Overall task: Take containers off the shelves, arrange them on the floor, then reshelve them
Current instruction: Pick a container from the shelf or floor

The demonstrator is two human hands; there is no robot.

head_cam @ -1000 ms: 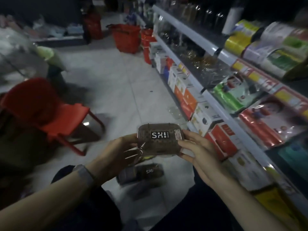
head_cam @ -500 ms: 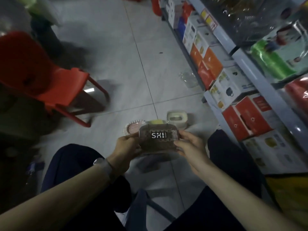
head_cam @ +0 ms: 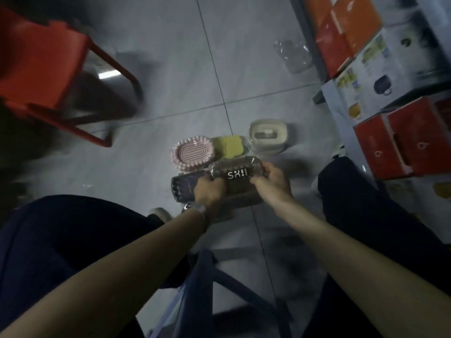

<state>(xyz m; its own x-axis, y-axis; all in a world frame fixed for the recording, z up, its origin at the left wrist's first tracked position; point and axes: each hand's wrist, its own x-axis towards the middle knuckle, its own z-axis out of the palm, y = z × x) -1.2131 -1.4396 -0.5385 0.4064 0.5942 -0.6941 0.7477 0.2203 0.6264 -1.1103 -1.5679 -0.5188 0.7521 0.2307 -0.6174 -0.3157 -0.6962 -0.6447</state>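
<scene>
A brown lidded container (head_cam: 236,170) with white lettering is held low over the floor between both hands. My left hand (head_cam: 210,192) grips its left end and my right hand (head_cam: 272,178) grips its right end. On the grey tiled floor (head_cam: 183,81) just beyond it sit a pink ribbed oval dish (head_cam: 192,152), a yellow container (head_cam: 228,145) and a white lidded container (head_cam: 268,134). A dark container (head_cam: 184,187) lies on the floor by my left hand, partly hidden by it.
A red plastic chair (head_cam: 44,67) stands at the upper left. Boxed goods (head_cam: 402,140) fill the bottom shelf on the right, and a clear plastic container (head_cam: 294,56) lies on the floor beside them. My dark-trousered knees frame the spot, with a blue stool (head_cam: 219,276) below.
My view has tilted down from the shelves to the floor. Both hands have lowered the brown container from chest height to just above the floor, by the row of containers.
</scene>
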